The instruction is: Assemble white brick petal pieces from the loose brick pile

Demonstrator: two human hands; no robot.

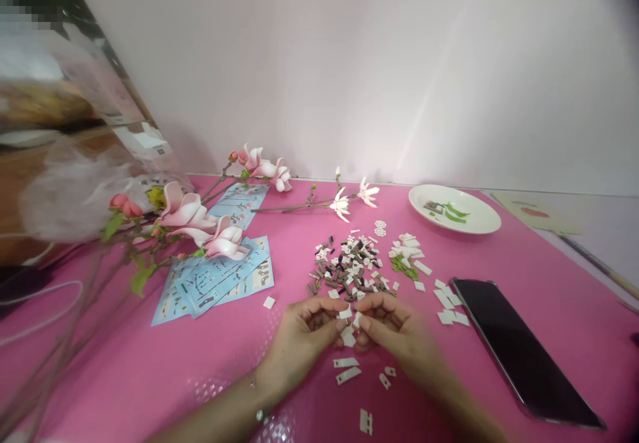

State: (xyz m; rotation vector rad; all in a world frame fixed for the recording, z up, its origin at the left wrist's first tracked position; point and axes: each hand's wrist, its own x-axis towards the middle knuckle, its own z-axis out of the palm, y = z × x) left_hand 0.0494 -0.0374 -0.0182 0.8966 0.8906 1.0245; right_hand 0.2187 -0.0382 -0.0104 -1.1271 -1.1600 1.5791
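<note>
My left hand (305,340) and my right hand (399,333) meet above the pink tabletop, thumbs and forefingers pinched. Between the fingertips are small white building-block pieces (348,338); whether they are joined cannot be made out. Just beyond my fingers lies a heap of brown, white and black blocks (352,267). Closer to me, below the hands, are loose white strips (348,375), two small rounded white pieces (384,381) and a notched white piece (366,422). A single white tile (269,302) rests to the left of my left hand.
At right lie a black phone (524,350), white tiles (449,300) and a plate (492,220) with green pieces. Green and white pieces (407,257) sit behind. To the left are pink block flowers (187,217) and blue instruction sheets (214,283); a white-flowered branch (299,207) lies behind.
</note>
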